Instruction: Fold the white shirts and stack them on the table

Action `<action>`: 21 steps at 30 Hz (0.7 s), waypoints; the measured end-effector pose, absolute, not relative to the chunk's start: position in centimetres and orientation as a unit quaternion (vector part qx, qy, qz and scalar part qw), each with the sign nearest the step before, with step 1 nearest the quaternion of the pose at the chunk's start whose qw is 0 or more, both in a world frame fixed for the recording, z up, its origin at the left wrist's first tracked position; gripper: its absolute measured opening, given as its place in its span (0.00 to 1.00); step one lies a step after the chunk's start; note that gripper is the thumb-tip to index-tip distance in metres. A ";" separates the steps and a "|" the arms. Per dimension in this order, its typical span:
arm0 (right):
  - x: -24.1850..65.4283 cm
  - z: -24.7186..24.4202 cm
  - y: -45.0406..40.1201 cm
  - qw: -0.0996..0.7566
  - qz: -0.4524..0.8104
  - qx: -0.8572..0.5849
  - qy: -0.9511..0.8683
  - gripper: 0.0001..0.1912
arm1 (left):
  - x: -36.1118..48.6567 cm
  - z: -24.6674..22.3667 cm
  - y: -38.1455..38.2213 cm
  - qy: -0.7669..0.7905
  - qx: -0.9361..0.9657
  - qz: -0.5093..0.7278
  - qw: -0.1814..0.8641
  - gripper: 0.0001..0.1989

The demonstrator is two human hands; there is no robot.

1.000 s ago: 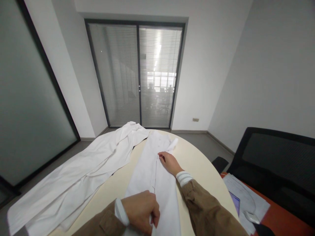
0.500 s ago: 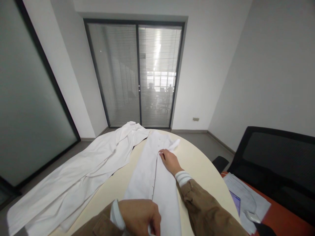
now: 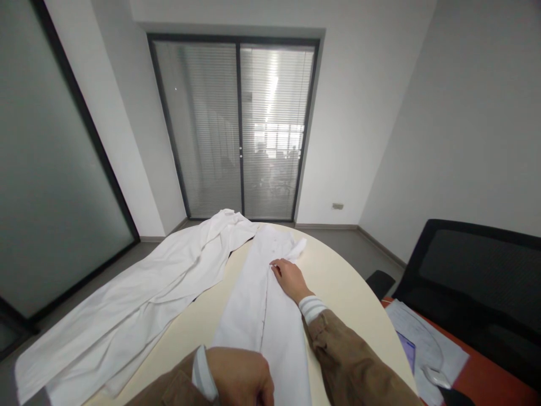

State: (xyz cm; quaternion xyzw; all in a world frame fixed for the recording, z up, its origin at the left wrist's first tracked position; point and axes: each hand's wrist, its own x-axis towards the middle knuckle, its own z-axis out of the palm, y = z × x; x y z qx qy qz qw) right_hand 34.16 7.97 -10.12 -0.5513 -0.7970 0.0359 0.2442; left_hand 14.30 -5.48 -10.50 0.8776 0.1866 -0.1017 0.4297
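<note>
A long white buttoned garment (image 3: 281,332) lies folded lengthwise in front of me, its button edge running up the middle. My right hand (image 3: 291,279) rests on its upper part, with thumb and forefinger pinching the cloth at the button edge. Down at the bottom of the view is my left hand (image 3: 243,372), curled closed over the lower part of the same garment. Its fingertips are mostly cut off by the frame. Left of it, a second white garment (image 3: 139,293) is spread loosely, with creases along its length.
Both garments lie on a round cream table (image 3: 333,276). At the right, a black mesh chair (image 3: 473,282) stands with an orange-red seat (image 3: 486,375). Papers (image 3: 448,338), a purple-screened device (image 3: 408,351) and a white object (image 3: 435,376) rest on it. A glass door (image 3: 236,129) is ahead.
My left hand has dropped slightly toward the bottom edge, so less of its fingers shows. My right hand has shifted slightly left and down, still pinching the garment.
</note>
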 end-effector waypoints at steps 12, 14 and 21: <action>33.6 -9.7 8.2 0.241 0.003 -0.568 -0.787 0.13 | 13.9 -8.2 -6.1 0.215 0.879 -0.139 0.402 0.08; 33.6 -10.0 8.3 0.232 0.008 -0.564 -0.792 0.12 | 14.0 -8.0 -6.3 0.226 0.881 -0.151 0.387 0.09; 33.6 -10.5 8.2 0.232 0.038 -0.551 -0.801 0.15 | 14.4 -7.5 -6.8 0.259 0.888 -0.195 0.326 0.08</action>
